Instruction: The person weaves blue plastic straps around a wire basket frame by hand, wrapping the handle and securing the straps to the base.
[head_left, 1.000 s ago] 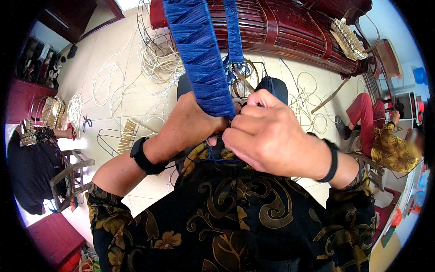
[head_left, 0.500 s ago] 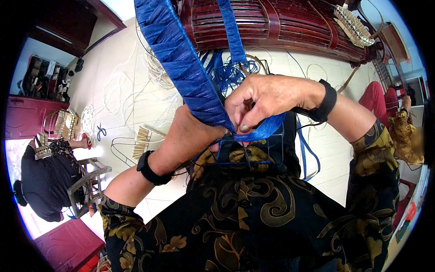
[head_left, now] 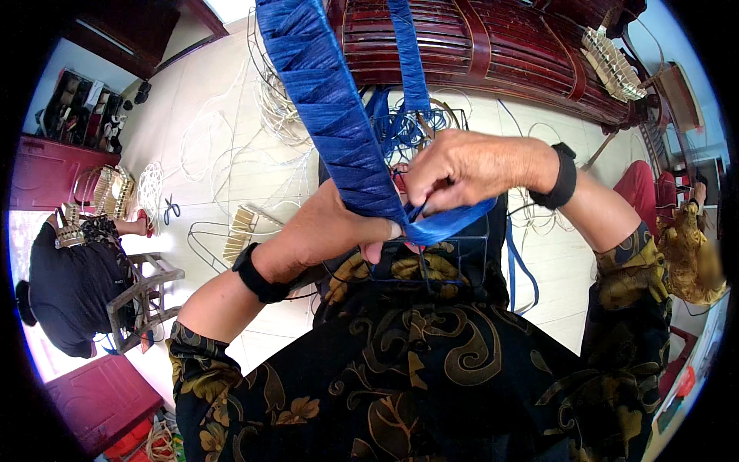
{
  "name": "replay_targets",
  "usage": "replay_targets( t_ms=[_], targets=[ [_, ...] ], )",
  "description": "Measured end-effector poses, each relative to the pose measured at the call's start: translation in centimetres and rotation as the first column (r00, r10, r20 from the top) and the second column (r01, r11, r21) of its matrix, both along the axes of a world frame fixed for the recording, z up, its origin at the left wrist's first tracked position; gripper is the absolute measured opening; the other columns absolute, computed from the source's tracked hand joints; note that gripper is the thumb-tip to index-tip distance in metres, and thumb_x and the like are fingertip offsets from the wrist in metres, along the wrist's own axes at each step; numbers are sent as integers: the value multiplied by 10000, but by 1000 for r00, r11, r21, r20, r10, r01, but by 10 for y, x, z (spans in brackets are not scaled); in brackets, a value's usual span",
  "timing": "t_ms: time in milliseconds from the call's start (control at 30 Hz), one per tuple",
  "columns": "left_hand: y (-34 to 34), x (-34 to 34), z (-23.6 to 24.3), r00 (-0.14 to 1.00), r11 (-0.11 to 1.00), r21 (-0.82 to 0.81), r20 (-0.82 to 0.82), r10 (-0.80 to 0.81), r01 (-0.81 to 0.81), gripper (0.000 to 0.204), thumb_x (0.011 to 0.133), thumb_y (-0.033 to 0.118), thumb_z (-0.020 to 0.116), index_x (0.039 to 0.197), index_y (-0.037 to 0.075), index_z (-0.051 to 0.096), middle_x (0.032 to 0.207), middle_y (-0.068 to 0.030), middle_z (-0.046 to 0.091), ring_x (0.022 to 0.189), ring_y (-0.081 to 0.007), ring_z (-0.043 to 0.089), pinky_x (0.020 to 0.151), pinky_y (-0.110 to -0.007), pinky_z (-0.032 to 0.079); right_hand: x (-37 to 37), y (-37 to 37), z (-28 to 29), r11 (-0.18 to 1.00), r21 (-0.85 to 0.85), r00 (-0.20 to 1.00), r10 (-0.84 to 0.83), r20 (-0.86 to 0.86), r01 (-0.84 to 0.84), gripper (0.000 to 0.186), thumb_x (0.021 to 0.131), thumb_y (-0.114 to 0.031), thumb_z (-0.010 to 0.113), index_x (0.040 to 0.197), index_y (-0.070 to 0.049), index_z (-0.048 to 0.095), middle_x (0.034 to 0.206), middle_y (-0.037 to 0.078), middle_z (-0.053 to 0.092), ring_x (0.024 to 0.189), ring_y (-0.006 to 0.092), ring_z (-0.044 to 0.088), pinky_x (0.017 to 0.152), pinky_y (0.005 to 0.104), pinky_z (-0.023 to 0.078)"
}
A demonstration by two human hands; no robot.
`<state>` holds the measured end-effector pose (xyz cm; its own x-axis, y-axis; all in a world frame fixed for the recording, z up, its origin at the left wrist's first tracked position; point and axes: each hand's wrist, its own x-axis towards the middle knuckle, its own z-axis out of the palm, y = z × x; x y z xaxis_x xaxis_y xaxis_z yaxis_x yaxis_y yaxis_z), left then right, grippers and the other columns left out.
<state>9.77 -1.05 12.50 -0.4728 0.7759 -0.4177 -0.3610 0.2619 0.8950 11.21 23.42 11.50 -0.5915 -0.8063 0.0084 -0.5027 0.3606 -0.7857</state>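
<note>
A broad band wrapped in shiny blue strip rises from my lap toward the upper left. My left hand grips its lower end, the thumb pressed along the edge where the wrapping stops. Close beside it, my right hand is closed in a pinch on the loose blue strip, which curves off to the right below the fingers. The fingertips of the right hand are partly hidden. A dark wire basket frame sits on my lap beneath both hands. Another blue-wrapped band stands at its far side.
Beyond the frame is a dark red slatted wooden bench. Pale cords lie loose on the tiled floor, with scissors farther left. One person is at the left by a wooden chair; another person is at the right.
My right hand has moved slightly away from my left. The left thumb now shows at the band's edge, and the loose strip has shifted a little right. The whole view has shifted slightly.
</note>
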Motion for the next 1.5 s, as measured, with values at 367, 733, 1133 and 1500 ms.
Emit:
replay_targets(
  t_ms=[367, 733, 1133, 1500],
  targets=[
    [3, 1, 8, 996, 999, -12, -79, 46, -47, 228, 786, -70, 664, 986, 11, 593, 729, -53, 621, 536, -153, 629, 495, -256, 495, -5, 1, 12, 989, 134, 969, -24, -244, 58, 225, 715, -109, 781, 923, -105, 696, 921, 32, 664, 979, 232, 592, 833, 382, 487],
    [-4, 3, 4, 996, 999, 8, -83, 42, -41, 214, 816, -64, 688, 1010, 1, 624, 777, -65, 661, 553, -161, 648, 491, -270, 503, -22, 36, 1, 971, 230, 985, -27, -172, 66, 108, 855, -216, 695, 803, -147, 759, 977, 35, 708, 1137, 221, 559, 959, 400, 425],
    [1, 0, 5, 995, 999, 10, -92, 32, -32, 230, 802, -40, 689, 1019, 12, 635, 776, -46, 672, 565, -123, 632, 513, -249, 486, -7, -12, 17, 993, 50, 983, 114, -147, -107, 178, 804, -224, 721, 850, -51, 724, 1156, 132, 641, 1155, 296, 541, 938, 409, 454],
    [-3, -3, 8, 999, 996, 87, 5, -33, 33, 180, 792, -30, 678, 965, 3, 639, 667, -43, 637, 565, -117, 619, 541, -252, 468, -22, 79, -30, 825, 333, 789, -549, 276, 457, 216, 843, -215, 753, 1038, -123, 758, 1246, 87, 633, 1224, 265, 529, 1011, 441, 456]
  ],
)
